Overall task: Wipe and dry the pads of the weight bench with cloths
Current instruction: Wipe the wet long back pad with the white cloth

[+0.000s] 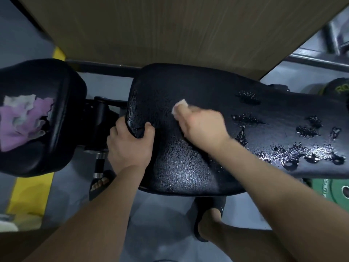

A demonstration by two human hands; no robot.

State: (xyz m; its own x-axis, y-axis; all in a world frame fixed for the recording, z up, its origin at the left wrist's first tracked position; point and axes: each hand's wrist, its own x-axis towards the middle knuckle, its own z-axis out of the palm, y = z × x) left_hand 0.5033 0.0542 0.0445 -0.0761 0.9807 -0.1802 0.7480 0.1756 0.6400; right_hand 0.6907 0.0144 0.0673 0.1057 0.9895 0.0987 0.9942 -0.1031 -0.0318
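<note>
The long black back pad [217, 95] of the weight bench lies across the middle, wet and glistening, with foamy patches toward its right end. My right hand [202, 125] presses a small pale cloth [179, 106] onto the pad near its left end; most of the cloth is hidden under my fingers. My left hand [130, 144] grips the pad's left edge, thumb on top. A separate black seat pad [56, 129] sits at the left, with a crumpled purple and white cloth [24, 120] lying on it.
A wooden panel [170, 31] stands behind the bench. The bench's black frame [100, 118] joins the two pads. Green weight plates [332, 188] lie at the right, metal rack tubes [321, 59] at the upper right. My sandalled feet [100, 184] stand on grey floor with yellow marking [30, 195].
</note>
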